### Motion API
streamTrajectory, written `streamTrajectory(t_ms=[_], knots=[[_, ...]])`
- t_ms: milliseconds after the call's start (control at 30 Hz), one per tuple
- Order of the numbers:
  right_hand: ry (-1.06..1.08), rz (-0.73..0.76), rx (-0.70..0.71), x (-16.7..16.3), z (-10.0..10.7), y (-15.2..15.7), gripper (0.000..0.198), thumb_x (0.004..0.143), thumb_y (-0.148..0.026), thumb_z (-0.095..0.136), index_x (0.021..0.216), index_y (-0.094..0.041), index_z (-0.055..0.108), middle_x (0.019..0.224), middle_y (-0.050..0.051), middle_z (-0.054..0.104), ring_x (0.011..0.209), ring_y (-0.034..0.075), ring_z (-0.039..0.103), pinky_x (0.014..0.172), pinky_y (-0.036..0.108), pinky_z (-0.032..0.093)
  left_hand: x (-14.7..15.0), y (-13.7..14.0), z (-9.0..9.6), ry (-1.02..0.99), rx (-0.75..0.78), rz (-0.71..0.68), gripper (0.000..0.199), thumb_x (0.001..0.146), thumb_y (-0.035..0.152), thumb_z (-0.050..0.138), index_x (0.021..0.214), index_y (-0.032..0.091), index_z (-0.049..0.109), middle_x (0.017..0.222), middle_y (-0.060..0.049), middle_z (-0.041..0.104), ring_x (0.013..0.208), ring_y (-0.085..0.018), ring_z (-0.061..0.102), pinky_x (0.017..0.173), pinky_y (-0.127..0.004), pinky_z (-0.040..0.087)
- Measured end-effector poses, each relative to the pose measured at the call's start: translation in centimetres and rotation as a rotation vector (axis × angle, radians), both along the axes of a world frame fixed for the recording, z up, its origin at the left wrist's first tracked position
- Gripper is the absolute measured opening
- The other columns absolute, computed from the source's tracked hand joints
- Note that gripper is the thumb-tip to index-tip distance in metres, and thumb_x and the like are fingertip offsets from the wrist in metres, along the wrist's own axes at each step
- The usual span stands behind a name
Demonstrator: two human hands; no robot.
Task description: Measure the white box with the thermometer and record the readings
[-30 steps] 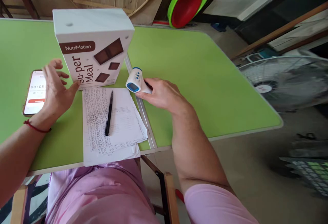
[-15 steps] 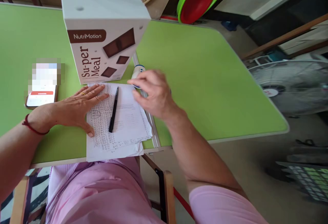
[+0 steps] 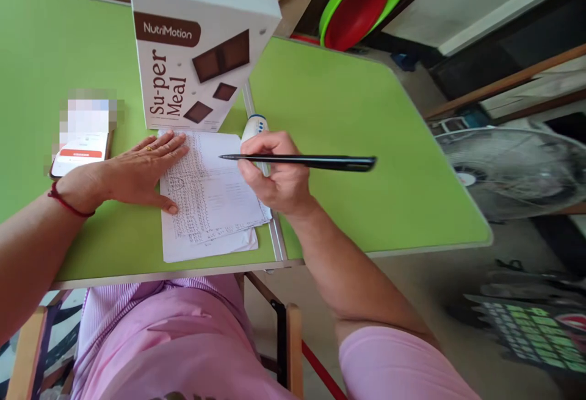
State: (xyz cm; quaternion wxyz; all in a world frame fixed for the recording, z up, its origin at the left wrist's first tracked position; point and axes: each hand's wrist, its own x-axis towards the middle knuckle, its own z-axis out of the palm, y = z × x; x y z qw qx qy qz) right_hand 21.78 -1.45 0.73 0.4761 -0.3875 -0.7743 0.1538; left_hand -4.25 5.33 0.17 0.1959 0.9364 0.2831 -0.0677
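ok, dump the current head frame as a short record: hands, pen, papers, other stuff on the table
left_hand: left hand, spread flat, fingers on the left part of the papers
right_hand: right hand, gripping the pen
pen: black, tip pointing left over the papers; contact unclear
papers: stacked, covered partly in handwriting
box: white "NutriMotion" box, upright beyond the papers
phone: phone, left of the box, screen partly pixelated
device: white-and-blue device, partly hidden by the right hand
table: green table

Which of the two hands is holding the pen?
The right hand, gripping the black pen near its tip. The left hand, with a red bracelet at its wrist, lies spread, partly on the papers.
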Motion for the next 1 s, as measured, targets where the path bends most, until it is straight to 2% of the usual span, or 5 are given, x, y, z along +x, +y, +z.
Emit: streamTrajectory(t_ms=[100,300,433,500,1000], knots=[[0.283,0.001,-0.249,-1.0,-0.6,-0.7,0.004,0.088,-0.025,0.057,0.088,-0.022,0.055,0.078,-0.001,0.061,0.067,0.013,0.058,0.066,0.031,0.049,-0.4,0.1,-0.7,-0.024,0.016,0.046,0.118,0.077,0.075,0.057,0.160,0.008,0.007,0.164,-0.018,-0.001,0.153,-0.033,-0.002,0.124,-0.049,0.000],[0.308,-0.159,-0.537,-2.3,-2.1,-0.5,0.017,0.074,-0.035,0.061,0.079,-0.019,0.056,0.059,-0.004,0.052,0.050,0.009,0.045,0.049,0.026,0.038,-0.2,-0.9,-0.4,-0.056,0.067,0.045,0.096,0.081,0.064,0.062,0.158,0.017,0.027,0.165,-0.019,0.005,0.153,-0.037,0.003,0.121,-0.057,0.006],[0.255,-0.183,-0.461,-2.6,-2.3,-0.3,0.014,0.072,-0.033,0.062,0.074,-0.020,0.057,0.058,-0.004,0.052,0.051,0.009,0.041,0.049,0.026,0.035,0.8,-2.3,0.8,-0.119,0.197,0.046,0.059,0.081,0.052,0.066,0.133,0.024,0.062,0.142,-0.015,0.045,0.127,-0.036,0.048,0.111,-0.052,0.035],[0.191,-0.177,-0.376,-2.6,-2.1,-0.3,0.012,0.074,-0.031,0.062,0.071,-0.020,0.057,0.060,-0.002,0.055,0.053,0.010,0.042,0.051,0.027,0.037,1.2,-3.0,1.2,-0.130,0.252,0.017,0.051,0.086,0.052,0.062,0.128,0.025,0.065,0.128,-0.014,0.052,0.113,-0.033,0.054,0.101,-0.048,0.045],[0.042,-0.066,-0.143,-2.1,-2.5,0.0,0.014,0.084,-0.022,0.058,0.071,-0.019,0.057,0.061,-0.004,0.058,0.053,0.008,0.044,0.050,0.024,0.035,1.5,-3.5,1.5,-0.085,0.310,-0.040,0.049,0.092,0.049,0.059,0.133,0.022,0.062,0.127,-0.015,0.051,0.111,-0.033,0.052,0.097,-0.049,0.048]])
